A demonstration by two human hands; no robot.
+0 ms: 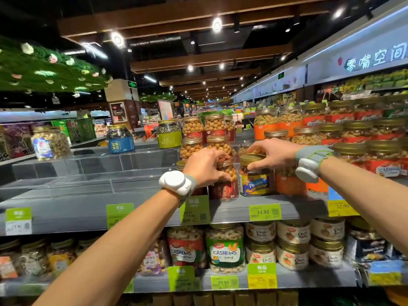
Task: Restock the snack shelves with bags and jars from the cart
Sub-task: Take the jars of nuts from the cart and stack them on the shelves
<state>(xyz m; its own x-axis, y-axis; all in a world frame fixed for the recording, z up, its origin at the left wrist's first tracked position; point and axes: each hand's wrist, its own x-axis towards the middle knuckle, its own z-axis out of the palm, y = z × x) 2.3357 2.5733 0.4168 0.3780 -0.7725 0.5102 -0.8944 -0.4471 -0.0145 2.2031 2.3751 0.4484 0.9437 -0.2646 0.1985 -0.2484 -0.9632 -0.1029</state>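
Observation:
My left hand (204,165) grips the gold lid of a red-labelled jar of coated peanuts (225,184) standing on the top grey shelf (88,208). Right beside it, my right hand (270,154) pinches the gold lid of a blue-and-yellow peanut jar (255,181) on the same shelf. Both jars stand upright near the shelf's front edge. More red-labelled peanut jars (205,133) are stacked on stepped clear risers behind them. The cart is out of view.
Orange and red nut jars (309,133) crowd the right of the shelf. A blue-labelled jar (120,139) and a green-labelled jar (169,133) stand on upper risers. Cashew jars (225,248) fill the shelf below. Green price tags (265,212) line the shelf edge.

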